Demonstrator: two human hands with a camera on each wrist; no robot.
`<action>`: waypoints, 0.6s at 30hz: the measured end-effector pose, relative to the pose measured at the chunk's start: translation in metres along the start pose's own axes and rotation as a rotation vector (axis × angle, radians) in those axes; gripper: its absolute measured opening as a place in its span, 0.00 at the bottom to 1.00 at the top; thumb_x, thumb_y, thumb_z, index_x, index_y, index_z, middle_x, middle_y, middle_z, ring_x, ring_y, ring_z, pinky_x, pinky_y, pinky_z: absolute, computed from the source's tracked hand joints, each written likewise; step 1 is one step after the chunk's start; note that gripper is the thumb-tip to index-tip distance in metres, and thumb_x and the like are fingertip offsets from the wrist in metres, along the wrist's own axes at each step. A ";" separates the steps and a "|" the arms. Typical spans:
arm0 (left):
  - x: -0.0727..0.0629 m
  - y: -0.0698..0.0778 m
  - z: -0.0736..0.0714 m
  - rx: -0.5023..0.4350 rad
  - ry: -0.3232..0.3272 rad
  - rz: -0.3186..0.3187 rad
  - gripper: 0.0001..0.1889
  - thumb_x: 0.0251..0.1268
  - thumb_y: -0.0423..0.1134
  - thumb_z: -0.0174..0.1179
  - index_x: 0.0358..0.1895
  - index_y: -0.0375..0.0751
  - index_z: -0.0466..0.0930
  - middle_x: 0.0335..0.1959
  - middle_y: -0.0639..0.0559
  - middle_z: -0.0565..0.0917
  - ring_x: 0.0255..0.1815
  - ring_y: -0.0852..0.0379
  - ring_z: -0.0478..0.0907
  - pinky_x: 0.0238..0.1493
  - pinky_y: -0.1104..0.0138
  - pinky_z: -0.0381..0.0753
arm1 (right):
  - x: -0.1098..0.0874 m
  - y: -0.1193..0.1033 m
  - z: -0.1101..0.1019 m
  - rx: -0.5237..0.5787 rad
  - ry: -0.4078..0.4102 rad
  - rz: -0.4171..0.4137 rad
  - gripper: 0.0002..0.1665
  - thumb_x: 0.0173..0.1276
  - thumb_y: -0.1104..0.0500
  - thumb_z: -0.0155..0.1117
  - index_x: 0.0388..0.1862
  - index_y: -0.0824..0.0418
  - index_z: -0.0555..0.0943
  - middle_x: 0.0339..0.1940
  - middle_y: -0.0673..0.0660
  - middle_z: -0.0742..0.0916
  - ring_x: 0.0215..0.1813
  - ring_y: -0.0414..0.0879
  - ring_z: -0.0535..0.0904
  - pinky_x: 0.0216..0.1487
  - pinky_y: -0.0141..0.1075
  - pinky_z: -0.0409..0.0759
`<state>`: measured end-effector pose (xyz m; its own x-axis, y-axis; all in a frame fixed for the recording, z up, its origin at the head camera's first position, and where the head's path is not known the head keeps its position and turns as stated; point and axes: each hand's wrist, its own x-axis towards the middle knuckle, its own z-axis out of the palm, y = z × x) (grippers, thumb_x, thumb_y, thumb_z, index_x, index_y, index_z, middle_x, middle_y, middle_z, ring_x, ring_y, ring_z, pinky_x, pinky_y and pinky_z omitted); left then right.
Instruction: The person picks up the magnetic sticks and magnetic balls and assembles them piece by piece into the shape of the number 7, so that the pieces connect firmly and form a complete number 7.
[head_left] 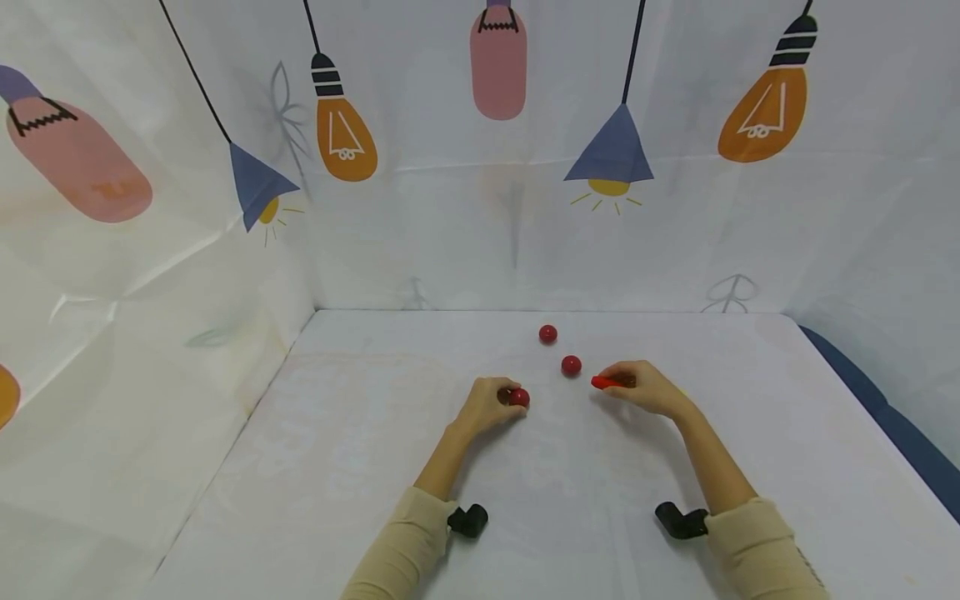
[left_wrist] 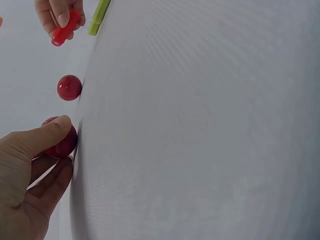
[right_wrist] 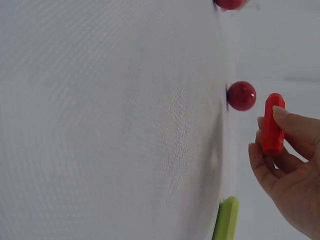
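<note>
My left hand [head_left: 483, 407] pinches a glossy red ball [left_wrist: 64, 146] between its thumb and fingers, close over the white tabletop. Thumb and fingertips of my right hand [head_left: 651, 390] hold a short red plastic stick [right_wrist: 272, 131] with a rounded end, raised off the surface. Between the two hands, a second red ball [head_left: 572, 366] lies on the table, just left of the red stick's tip. Farther back sits a third red ball [head_left: 548, 334]. A yellow-green stick [right_wrist: 226, 220] lies on the table near my right hand; the head view does not show it.
The white tabletop [head_left: 360, 467] meets a white sheet wall [head_left: 420, 242] printed with lamps and bulbs at the back and left. Dark blue material [head_left: 892, 417] shows past the table's right edge. A black wrist camera [head_left: 468, 521] sits at my left sleeve.
</note>
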<state>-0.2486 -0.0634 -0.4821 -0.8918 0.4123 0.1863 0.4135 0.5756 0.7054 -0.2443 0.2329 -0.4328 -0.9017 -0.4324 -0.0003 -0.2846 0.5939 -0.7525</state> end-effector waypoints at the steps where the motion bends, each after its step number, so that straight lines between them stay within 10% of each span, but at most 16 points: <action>1: 0.000 0.000 0.000 -0.002 0.000 0.000 0.20 0.51 0.35 0.71 0.48 0.32 0.81 0.42 0.43 0.84 0.40 0.55 0.78 0.42 0.70 0.77 | 0.000 -0.001 0.000 0.006 0.000 0.000 0.16 0.63 0.67 0.61 0.48 0.75 0.77 0.41 0.66 0.83 0.41 0.53 0.78 0.45 0.40 0.78; 18: 0.001 0.001 -0.001 0.007 -0.001 -0.011 0.20 0.51 0.36 0.71 0.48 0.32 0.82 0.42 0.44 0.84 0.39 0.56 0.77 0.42 0.69 0.77 | 0.010 0.001 0.009 0.015 0.002 0.008 0.16 0.63 0.65 0.62 0.48 0.73 0.78 0.41 0.63 0.84 0.40 0.50 0.78 0.45 0.38 0.78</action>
<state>-0.2488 -0.0634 -0.4805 -0.8962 0.4066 0.1774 0.4045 0.5850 0.7030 -0.2504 0.2231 -0.4399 -0.9046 -0.4262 -0.0055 -0.2721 0.5874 -0.7622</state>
